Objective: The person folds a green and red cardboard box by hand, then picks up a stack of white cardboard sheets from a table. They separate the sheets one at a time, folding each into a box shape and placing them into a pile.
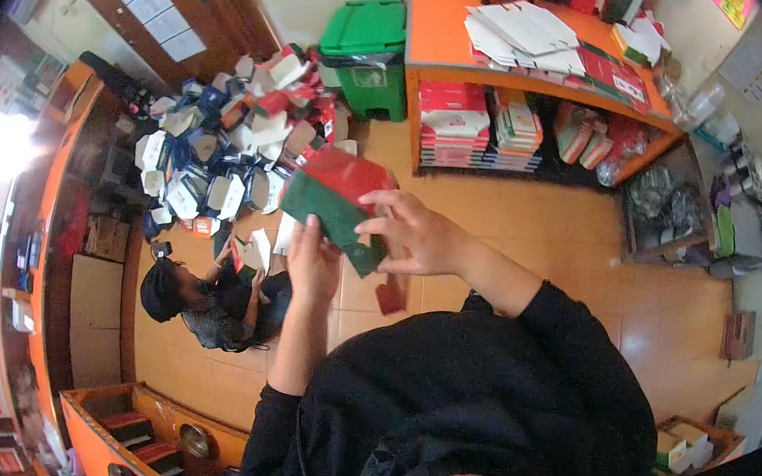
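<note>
A red and green cardboard piece [333, 202], perhaps a box partly folded, is held up in front of my body. My left hand [311, 263] grips its lower left edge from below, with the thumb against the green face. At its right side is my right hand [412, 234], with the fingers bent around the edge near a small flap. A dark red flap hangs below the right hand, blurred. Behind the cardboard, a large heap of boxes [210, 155] in blue, white and red covers the floor.
A person [220, 309] sits on the floor at the left, holding cardboard. A green bin [365, 55] stands beside an orange table [438, 41] with white sheets [525, 32] on top and stacked boxes below. An orange shelf unit [84, 411] is at the lower left.
</note>
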